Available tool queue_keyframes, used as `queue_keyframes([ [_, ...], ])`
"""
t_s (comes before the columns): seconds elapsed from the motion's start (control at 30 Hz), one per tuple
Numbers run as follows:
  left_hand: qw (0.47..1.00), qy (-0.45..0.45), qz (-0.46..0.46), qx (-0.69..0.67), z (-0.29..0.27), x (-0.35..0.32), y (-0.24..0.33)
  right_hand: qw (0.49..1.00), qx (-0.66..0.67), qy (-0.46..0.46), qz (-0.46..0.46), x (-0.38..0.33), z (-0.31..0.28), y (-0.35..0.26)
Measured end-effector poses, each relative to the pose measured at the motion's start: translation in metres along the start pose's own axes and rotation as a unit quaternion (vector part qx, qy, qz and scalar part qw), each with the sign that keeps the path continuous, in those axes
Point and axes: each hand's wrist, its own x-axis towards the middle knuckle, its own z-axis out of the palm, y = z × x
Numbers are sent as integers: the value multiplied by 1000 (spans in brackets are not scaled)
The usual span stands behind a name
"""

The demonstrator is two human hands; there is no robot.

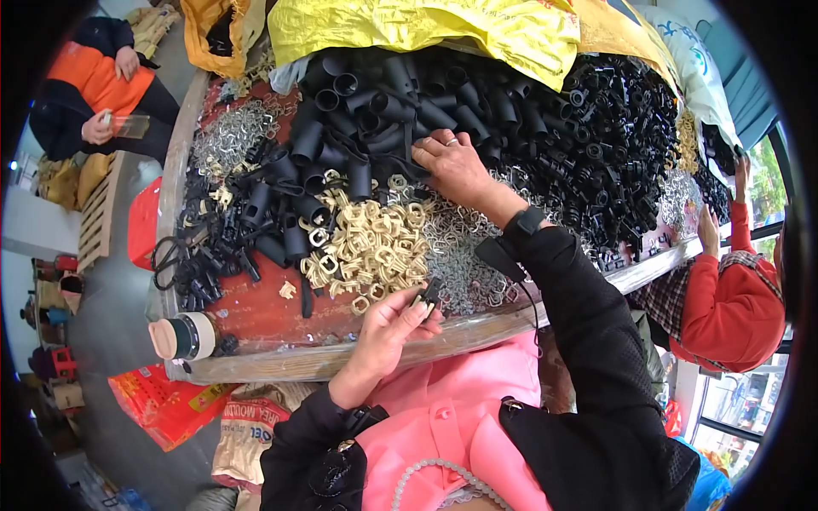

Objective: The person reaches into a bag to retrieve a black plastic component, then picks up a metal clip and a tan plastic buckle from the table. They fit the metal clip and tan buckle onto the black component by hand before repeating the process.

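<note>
- Status: one small black part (429,295) is pinched between the fingertips of the left hand (386,330), near the desk's (281,366) front edge; its completeness cannot be confirmed.
- Right hand (457,170): fingers bent at the black tubes (394,107); grip cannot be told.
- Stock: beige rings (366,247), metal clips (460,266) and tubes lie heaped, apparently not yet joined.

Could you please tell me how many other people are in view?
2: a person in orange at upper left, and a person in red at right; others may be hidden.
</note>
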Motion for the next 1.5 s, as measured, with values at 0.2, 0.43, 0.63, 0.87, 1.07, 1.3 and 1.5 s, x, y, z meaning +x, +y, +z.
queue_keyframes([
  [0.2, 998, 26, 25, -50, -2, -1, 3, 986, 130, -20, 107, -17, -24, -6],
  [0.43, 998, 19, 45, -49, 7, -8, -3, 944, 245, 161, 151, -70, -50, -4],
  [0.63, 998, 1, 61, -20, 17, -10, -2, 657, 669, 141, 317, -120, -73, -30],
  [0.87, 998, -35, 49, -12, 40, -3, 8, 557, 733, 46, 388, -157, -97, -48],
  [1.07, 999, -43, -5, -21, 48, 2, 10, 689, 643, -40, 332, -157, -117, -60],
  [1.3, 995, -82, -61, 6, 44, 9, 5, 865, 476, -16, 158, -154, -125, -69],
  [1.5, 993, -89, -52, 65, 44, 7, 0, 870, 452, -77, 181, -152, -137, -84],
])
